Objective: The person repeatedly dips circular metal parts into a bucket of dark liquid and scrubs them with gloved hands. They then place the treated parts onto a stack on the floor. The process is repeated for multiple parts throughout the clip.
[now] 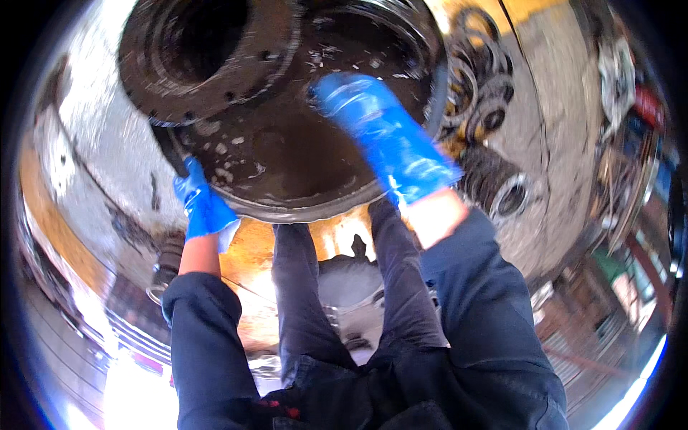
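Observation:
A wide round basin (301, 212) of dark, murky liquid lies in front of me, with pale froth at its left side. My left hand (198, 199), in a blue rubber glove, grips the basin's near-left rim. My right hand (362, 107), gloved the same way, reaches over the liquid right of centre. Its fingers are smeared by motion, so whether they hold anything is unclear. A large dark metal flange (136, 79) with a wide central bore and bolt holes overhangs the basin's far left; its wet surface glistens.
Several dirty metal rings (494, 89) lie in a heap right of the basin. A ribbed cylindrical part (494, 179) sits nearer, behind my right wrist. Another dark cylindrical part (168, 261) is by my left forearm. Cluttered scrap and a red container (648, 107) stand at the far right.

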Demonstrator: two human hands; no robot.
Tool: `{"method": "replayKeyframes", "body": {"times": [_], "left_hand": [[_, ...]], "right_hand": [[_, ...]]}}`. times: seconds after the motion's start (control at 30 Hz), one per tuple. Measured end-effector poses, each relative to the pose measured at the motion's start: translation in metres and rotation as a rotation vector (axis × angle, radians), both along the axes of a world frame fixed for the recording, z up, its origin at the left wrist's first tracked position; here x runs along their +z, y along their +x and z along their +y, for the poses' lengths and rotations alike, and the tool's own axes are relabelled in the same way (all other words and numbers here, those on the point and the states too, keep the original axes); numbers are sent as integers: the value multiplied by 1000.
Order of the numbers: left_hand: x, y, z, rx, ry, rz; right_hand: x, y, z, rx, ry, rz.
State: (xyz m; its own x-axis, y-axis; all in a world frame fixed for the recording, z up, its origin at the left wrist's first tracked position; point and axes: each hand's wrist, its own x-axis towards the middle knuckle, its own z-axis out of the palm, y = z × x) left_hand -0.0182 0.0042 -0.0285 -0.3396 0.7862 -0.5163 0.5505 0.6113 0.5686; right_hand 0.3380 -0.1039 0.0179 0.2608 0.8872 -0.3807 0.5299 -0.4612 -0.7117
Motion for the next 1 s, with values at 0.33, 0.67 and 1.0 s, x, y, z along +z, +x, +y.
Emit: {"method": "replayKeyframes", "body": {"times": [0.33,0.67,1.0], "left_hand": [[43,5,-9,-100,-180,-280],[-4,-52,24,-595,-304,-34],[51,-70,45,-552,-195,304]], "right_hand": [[61,12,-235,-1002,115,534],[-250,15,-667,-1251,-700,162],[-357,1,-624,-1657,-135,627]]}}
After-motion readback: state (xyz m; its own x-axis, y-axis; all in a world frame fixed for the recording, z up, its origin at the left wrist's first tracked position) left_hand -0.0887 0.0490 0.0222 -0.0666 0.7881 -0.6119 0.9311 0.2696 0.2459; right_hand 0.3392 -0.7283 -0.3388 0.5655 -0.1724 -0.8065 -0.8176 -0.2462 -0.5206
